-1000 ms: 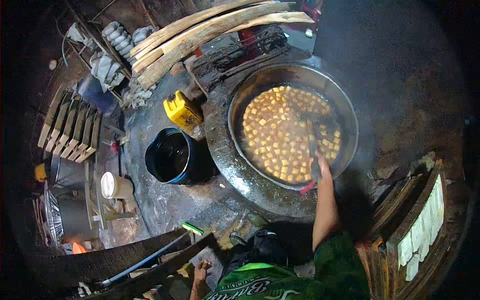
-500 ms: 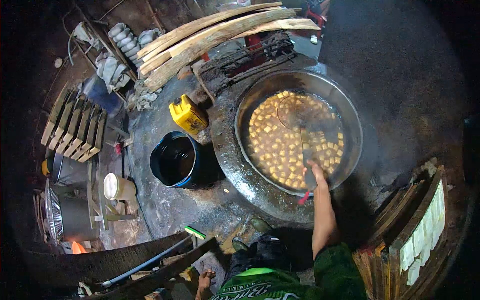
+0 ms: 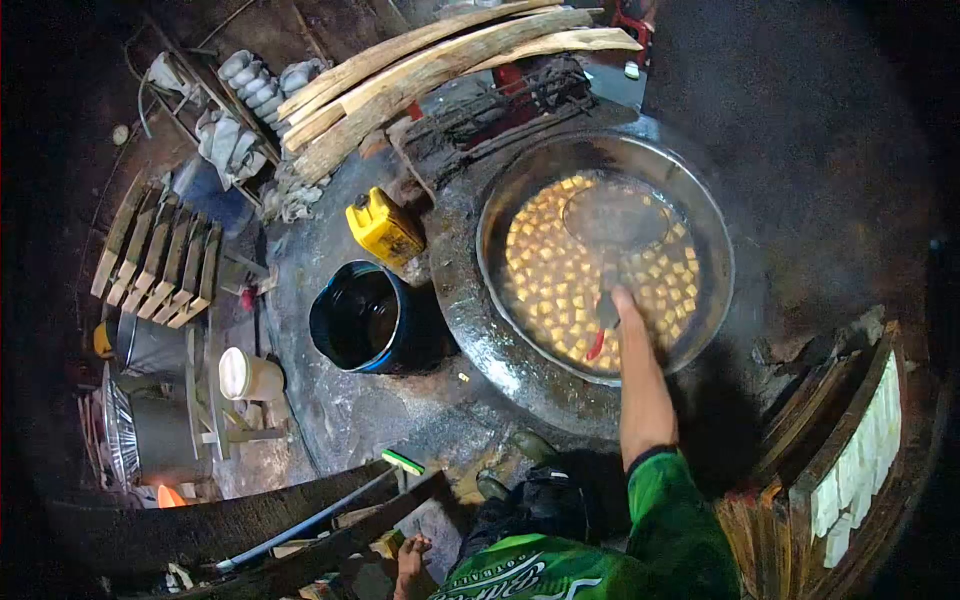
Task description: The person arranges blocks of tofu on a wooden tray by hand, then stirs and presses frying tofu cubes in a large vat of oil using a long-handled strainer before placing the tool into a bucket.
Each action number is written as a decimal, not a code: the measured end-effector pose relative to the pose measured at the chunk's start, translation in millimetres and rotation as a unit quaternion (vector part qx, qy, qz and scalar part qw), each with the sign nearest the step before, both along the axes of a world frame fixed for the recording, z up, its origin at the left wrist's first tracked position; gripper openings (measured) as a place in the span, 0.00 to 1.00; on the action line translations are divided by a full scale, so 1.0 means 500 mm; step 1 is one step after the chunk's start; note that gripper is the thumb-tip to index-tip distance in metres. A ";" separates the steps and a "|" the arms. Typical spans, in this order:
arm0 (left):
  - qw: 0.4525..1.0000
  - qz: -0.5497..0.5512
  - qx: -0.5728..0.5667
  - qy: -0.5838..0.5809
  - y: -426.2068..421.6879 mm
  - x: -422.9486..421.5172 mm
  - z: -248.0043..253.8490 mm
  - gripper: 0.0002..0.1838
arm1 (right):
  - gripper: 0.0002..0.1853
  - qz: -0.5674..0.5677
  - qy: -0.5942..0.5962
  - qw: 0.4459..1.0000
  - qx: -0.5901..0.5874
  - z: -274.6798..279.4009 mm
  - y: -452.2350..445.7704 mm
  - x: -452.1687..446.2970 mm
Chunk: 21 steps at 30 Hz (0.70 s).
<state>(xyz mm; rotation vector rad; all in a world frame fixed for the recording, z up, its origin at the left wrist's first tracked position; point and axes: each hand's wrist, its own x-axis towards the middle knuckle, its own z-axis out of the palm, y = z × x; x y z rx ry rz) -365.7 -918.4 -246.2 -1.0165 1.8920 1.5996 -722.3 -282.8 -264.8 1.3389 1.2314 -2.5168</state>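
Note:
Yellowish cubes [image 3: 565, 300] float in brown liquid inside a large round metal pan [image 3: 712, 290]. My right hand [image 3: 622, 305] reaches over the pan and is closed on the dark handle of a skimmer [image 3: 615, 218], with a red end piece below the hand. The skimmer's round mesh head lies at the liquid's surface near the far side, partly blurred by steam. Low at the bottom, my left hand [image 3: 414, 550] hangs beside a dark board, its fingers curled; whether it holds anything is too small to tell.
Left of the pan are a yellow jerrycan [image 3: 385, 228], a dark blue bucket [image 3: 357, 318] and a white tub [image 3: 250, 375]. Long planks [image 3: 420, 75] lie behind. A blue-handled brush [image 3: 403, 462] leans at lower left; a rack with white pieces [image 3: 850, 470] stands at lower right.
The skimmer head has swung from the pan's upper left toward its far middle. My right arm reaches farther forward over the pan, and the red handle end now lies over the liquid.

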 end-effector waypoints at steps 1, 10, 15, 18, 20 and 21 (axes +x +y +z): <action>1.000 0.006 0.008 0.007 -0.013 0.017 -0.019 0.11 | 0.08 0.016 -0.002 1.000 0.013 0.004 -0.027 0.022; 0.999 0.012 0.033 -0.035 -0.043 0.058 -0.057 0.15 | 0.08 0.077 -0.024 0.997 0.016 -0.064 -0.078 0.101; 1.000 -0.013 0.015 0.007 -0.042 -0.004 -0.055 0.14 | 0.06 -0.010 -0.036 0.998 0.054 -0.061 -0.073 -0.002; 0.998 0.028 -0.020 -0.046 0.031 -0.050 0.030 0.13 | 0.08 0.012 0.068 0.996 0.063 -0.058 -0.102 0.069; 0.997 0.028 -0.039 -0.057 0.043 -0.046 0.029 0.15 | 0.09 -0.014 0.054 0.993 0.103 0.034 -0.168 0.177; 0.997 0.035 -0.037 -0.059 0.041 -0.037 0.020 0.15 | 0.11 0.005 0.045 0.997 0.062 -0.008 -0.183 0.234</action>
